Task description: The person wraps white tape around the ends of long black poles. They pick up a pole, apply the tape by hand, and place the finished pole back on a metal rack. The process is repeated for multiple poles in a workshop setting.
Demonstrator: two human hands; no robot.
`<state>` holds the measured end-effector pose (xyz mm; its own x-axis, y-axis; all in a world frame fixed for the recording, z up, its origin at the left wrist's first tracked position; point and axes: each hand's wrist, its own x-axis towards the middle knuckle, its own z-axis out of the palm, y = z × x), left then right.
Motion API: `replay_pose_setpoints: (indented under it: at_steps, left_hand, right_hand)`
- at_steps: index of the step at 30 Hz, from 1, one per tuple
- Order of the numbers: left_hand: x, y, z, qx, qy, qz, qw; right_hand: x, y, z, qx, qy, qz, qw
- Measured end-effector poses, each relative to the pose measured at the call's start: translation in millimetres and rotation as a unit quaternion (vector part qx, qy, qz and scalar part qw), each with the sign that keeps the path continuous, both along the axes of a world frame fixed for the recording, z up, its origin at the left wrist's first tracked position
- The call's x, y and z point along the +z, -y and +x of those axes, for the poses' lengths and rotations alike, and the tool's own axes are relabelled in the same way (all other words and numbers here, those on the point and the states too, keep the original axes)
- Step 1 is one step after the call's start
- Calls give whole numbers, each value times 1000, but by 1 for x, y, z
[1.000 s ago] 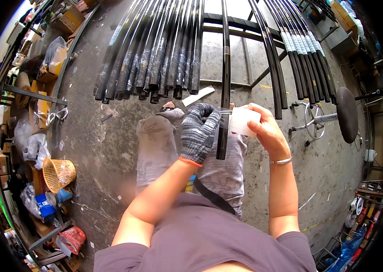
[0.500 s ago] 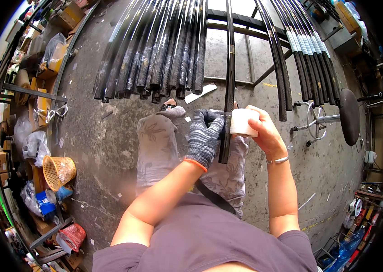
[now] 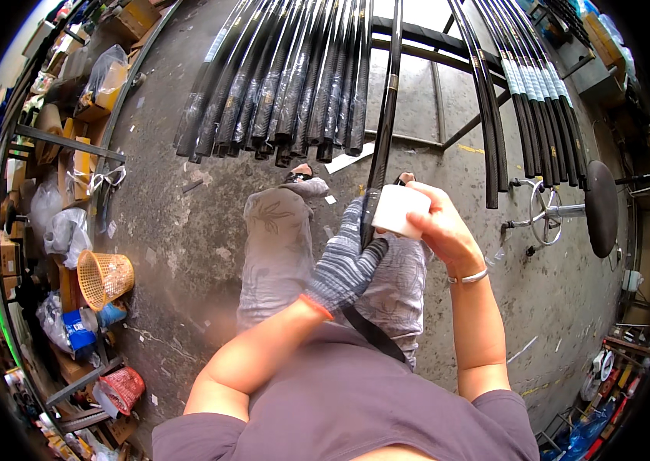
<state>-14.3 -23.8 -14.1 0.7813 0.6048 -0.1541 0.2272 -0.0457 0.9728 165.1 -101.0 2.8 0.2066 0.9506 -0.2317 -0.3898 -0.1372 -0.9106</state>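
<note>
A glossy black pole (image 3: pixel 388 115) reaches from the rack toward me, its near end above my lap. My left hand (image 3: pixel 346 265), in a grey striped knit glove, is closed round that near end, thumb across the top and fingers along its left side. My bare right hand (image 3: pixel 449 230) grips a white roll (image 3: pixel 400 210), seemingly of tape or film, close against the pole's right side. A shiny, clear-looking patch shows on the pole between glove and roll. The glove hides the pole's tip.
Many film-wrapped black poles (image 3: pixel 286 107) lie on the rack (image 3: pixel 432 58) to the left; others with pale bands (image 3: pixel 528 84) lie right. A round-seated stool (image 3: pixel 600 207) stands at right. Crowded shelving, a yellow basket (image 3: pixel 103 278) and a red basket (image 3: pixel 121 388) line the left.
My left hand has slid down to the pole's near end and opened out from a pinch into a wrap. The pole's near end has tilted leftward; the roll has turned slightly.
</note>
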Motion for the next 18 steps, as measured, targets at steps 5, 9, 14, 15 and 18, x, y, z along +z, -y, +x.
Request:
replay_pose_setpoints:
  at_steps: [5,9,14,15,18]
  left_hand:
    - [0,1,-2,84,130,-163,974]
    - [20,-4,-15,79,97,-421,898]
    - [27,-9,-23,56,141,-545,824]
    - [26,-8,-25,56,149,-564,810]
    - [21,-7,-30,59,163,-614,770]
  right_hand:
    - [16,-1,-6,-7,62,-24,998]
    - [-7,8,-4,-39,6,-11,999]
    - [-25,1,-8,-47,-27,4,999]
    - [-25,-1,-10,-40,-44,7,998]
    - [-24,-10,-13,-16,-76,32,996]
